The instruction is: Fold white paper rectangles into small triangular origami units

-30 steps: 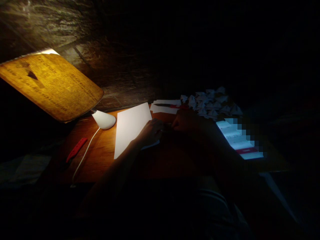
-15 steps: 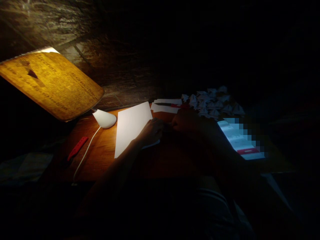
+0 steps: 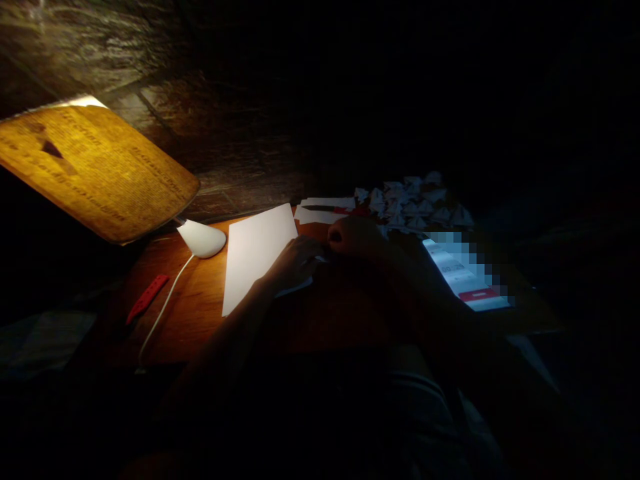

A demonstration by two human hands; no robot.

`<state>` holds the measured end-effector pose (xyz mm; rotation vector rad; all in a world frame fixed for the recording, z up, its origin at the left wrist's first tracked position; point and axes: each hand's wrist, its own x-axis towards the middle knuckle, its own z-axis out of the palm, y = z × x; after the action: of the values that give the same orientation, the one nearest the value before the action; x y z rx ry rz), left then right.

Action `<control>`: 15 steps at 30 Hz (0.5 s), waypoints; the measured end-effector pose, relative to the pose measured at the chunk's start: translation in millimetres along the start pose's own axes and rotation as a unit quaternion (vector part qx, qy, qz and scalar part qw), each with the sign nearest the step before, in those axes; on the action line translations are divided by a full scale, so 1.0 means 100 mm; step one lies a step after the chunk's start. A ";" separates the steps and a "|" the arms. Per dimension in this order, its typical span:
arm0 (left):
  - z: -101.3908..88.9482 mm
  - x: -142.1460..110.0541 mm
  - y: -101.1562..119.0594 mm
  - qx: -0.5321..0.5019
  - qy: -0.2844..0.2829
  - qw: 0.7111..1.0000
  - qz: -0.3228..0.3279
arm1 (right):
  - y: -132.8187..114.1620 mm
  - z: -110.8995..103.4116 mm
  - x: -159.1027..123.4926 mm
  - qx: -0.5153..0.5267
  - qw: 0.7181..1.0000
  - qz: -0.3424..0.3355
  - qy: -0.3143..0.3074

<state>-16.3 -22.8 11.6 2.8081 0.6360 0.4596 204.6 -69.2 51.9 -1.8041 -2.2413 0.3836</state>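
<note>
My left hand (image 3: 299,259) lies over the right edge of a white paper sheet (image 3: 257,250), its fingers bent and together. At its fingertips a small piece of white paper (image 3: 321,259) shows, pinched or pressed there; most of it is hidden. Close by on the right, my right hand (image 3: 357,237) is curled, thumb and forefinger forming a ring. Shadow hides whatever it may hold. Behind the hands, a knife (image 3: 325,209) with a dark blade and red handle rests on a stack of white paper pieces (image 3: 309,217).
Several folded paper shapes (image 3: 415,203) are heaped at the back right. A lit phone (image 3: 463,273) lies right of my right arm. Left on the wooden table (image 3: 200,313) stand a lamp (image 3: 203,239) with its cord and a red box cutter-like object (image 3: 147,299). A stone wall rises behind.
My right hand has risen slightly and turned, its fingers now curled in a ring. White paper now shows at my left fingertips. The whole view has shifted a little.
</note>
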 end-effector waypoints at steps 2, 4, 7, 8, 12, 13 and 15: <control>-0.01 0.00 0.00 -0.011 0.003 1.000 0.002 | 0.11 0.07 0.07 0.035 0.998 -0.040 0.016; -0.01 -0.01 0.00 -0.026 0.004 1.000 0.004 | 0.21 0.12 0.12 0.075 0.995 -0.059 0.012; 0.04 -0.01 -0.04 -0.039 0.012 0.999 0.003 | 0.31 0.17 0.17 0.111 0.991 -0.068 -0.003; 0.05 0.00 -0.06 -0.041 0.015 0.999 0.005 | 0.33 0.18 0.17 0.113 0.991 -0.069 -0.007; 0.07 0.00 -0.08 -0.042 0.020 0.999 0.010 | 0.36 0.18 0.17 0.111 0.991 -0.074 -0.005; 0.06 0.00 -0.07 -0.041 0.017 0.999 0.009 | 0.36 0.18 0.17 0.106 0.992 -0.075 -0.003; 0.03 0.00 -0.04 -0.038 0.009 0.999 0.004 | 0.36 0.18 0.18 0.092 0.993 -0.080 0.002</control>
<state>-17.1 -19.6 7.2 2.7383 0.5990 0.4991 227.8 -45.6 22.3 -1.5207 -2.2475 0.5353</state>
